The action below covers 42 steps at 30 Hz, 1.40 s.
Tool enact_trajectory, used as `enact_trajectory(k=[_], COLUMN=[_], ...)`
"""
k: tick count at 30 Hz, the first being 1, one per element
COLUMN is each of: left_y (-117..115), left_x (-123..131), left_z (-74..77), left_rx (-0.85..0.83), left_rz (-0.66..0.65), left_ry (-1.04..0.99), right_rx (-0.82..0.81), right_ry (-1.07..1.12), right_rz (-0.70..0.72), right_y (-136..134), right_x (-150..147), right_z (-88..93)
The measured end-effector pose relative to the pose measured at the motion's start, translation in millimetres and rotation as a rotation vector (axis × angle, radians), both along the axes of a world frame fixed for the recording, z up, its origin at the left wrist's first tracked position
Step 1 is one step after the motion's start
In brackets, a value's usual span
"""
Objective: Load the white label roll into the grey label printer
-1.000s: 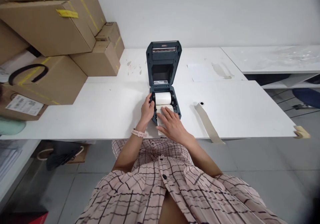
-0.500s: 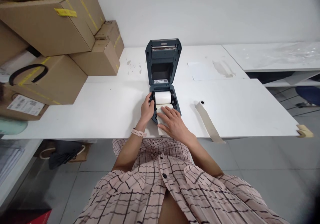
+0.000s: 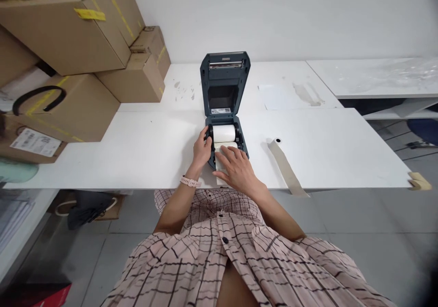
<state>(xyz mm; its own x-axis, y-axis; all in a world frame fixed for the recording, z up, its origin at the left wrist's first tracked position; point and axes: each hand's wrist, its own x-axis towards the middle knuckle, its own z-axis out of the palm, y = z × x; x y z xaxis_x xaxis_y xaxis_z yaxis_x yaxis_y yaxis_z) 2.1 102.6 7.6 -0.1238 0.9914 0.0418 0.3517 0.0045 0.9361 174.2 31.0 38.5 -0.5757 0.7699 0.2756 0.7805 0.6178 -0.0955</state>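
A dark grey-blue label printer [image 3: 224,95] stands on the table with its lid raised. A white label roll [image 3: 223,133] sits inside between black holders, and its strip [image 3: 221,179] runs forward over the front of the printer. My left hand [image 3: 201,147] grips the printer's left side by the roll holder, thumb over the edge and fingers round the outside. Stretched-out fingers of my right hand [image 3: 236,168] lie flat on the strip in front of the roll and cover part of it.
To the right lies a small paper roll [image 3: 285,165], its greyish tail hanging over the front edge of the white table [image 3: 342,152]. Cardboard boxes [image 3: 75,38] are stacked at the left. A white sheet [image 3: 275,97] lies behind, near the wall.
My right hand has shifted very slightly on the strip, its thumb a little to the left. My left hand stays at the printer's side.
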Motion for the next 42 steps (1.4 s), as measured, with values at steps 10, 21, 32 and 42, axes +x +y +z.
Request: enact_trajectory(k=[10,21,32,42], left_y=[-9.4,-54.7,-72.2,-71.1], left_x=[0.2,5.2,10.9,13.5], left_z=[0.6,8.6,11.2,0.1], left_rx=[0.007,-0.071,-0.117,-0.147], left_rz=[-0.038,-0.085,-0.112,-0.071], left_ry=[-0.066,-0.192,-0.255,-0.312], right_rx=[-0.064,-0.165,-0.638,-0.441], right_ry=[0.007,0.520,1.191,1.104], right_rz=[0.028,0.154,0.089,0.077], right_y=[1.0,75.3,286.8,198.8], right_x=[4.4,63.3,25.9,34.3], right_z=[-13.9,83.9,132.3,105.0])
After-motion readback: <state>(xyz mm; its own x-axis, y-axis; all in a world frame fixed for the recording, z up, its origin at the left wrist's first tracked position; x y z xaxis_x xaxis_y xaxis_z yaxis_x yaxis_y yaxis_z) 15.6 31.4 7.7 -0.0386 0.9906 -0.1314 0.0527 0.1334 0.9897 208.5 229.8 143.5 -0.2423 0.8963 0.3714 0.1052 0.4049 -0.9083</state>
